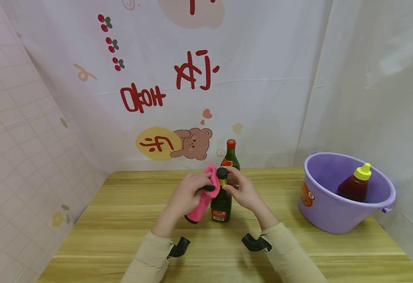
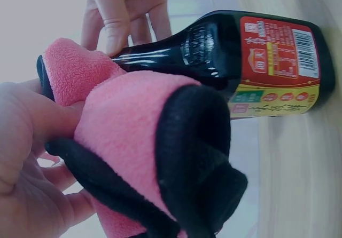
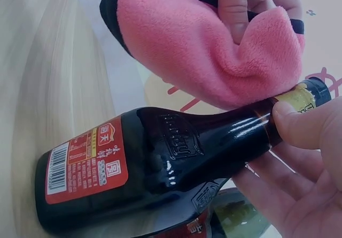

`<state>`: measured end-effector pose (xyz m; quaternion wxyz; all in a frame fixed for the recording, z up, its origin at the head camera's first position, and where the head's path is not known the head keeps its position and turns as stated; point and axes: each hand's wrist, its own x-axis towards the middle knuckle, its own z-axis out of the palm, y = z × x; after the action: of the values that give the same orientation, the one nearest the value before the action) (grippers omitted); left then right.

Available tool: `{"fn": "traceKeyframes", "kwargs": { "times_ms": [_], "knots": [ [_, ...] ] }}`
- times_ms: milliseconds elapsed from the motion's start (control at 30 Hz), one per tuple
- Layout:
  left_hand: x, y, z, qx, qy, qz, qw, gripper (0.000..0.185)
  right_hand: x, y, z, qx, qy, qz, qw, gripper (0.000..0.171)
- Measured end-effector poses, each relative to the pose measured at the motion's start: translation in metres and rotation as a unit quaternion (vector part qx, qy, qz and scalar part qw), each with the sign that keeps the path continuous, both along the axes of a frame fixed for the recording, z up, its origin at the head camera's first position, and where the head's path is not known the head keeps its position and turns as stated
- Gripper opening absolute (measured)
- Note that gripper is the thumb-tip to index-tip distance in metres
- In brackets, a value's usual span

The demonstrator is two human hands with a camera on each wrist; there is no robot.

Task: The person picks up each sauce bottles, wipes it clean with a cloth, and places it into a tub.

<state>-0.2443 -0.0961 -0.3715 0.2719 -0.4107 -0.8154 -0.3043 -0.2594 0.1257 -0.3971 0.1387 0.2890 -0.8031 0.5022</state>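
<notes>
**Cloth on the neck of the dark bottle**

Head view: I see the dark sauce bottle (image 1: 222, 200) standing upright on the wooden table (image 1: 128, 220), near its middle, with a green bottle (image 1: 230, 157) with a red cap just behind it. My left hand (image 1: 188, 194) grips a pink cloth (image 1: 203, 194) and holds it against the bottle's neck and shoulder on the left side. My right hand (image 1: 243, 190) pinches the neck just under the black cap. Off to the right, well apart, sits a purple bucket (image 1: 328, 214) holding a red squeeze bottle (image 1: 355, 184) with a yellow top.

Left wrist view: the pink cloth (image 2: 133, 136), black along its edge, is bunched in the left hand (image 2: 26, 158), with the thumb pressed on the fabric. It touches the glossy neck of the dark sauce bottle (image 2: 230, 51); the fingers (image 2: 115, 14) of the other hand close on the neck beyond it.

Right wrist view: the right hand (image 3: 304, 163) has thumb and fingers curled round the neck by the yellow collar band; the pink cloth (image 3: 208, 51) lies on the neck just beside them. The label side of the dark sauce bottle (image 3: 160, 163) is uncovered.

My read: wiping is under way at the neck. The next move likely calls for a steady hold up top while the cloth travels down over shoulder and label, without tipping the bottle into the one behind
</notes>
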Motion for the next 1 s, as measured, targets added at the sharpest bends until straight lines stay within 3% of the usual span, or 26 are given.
{"fn": "traceKeyframes", "kwargs": {
  "times_ms": [400,700,1000],
  "knots": [
    [-0.001,0.001,-0.013,-0.027,-0.022,0.008,0.9993,0.031,-0.002,0.002,-0.002,0.013,-0.002,-0.005,1.000,0.055],
    [-0.001,-0.001,-0.023,-0.051,-0.013,0.007,0.9986,0.033,0.000,0.002,-0.001,0.015,0.005,-0.003,1.000,0.056],
    [0.001,-0.004,-0.028,-0.073,-0.036,0.017,0.9965,0.029,0.001,0.002,-0.001,0.024,0.004,-0.009,1.000,0.054]
  ]
}}
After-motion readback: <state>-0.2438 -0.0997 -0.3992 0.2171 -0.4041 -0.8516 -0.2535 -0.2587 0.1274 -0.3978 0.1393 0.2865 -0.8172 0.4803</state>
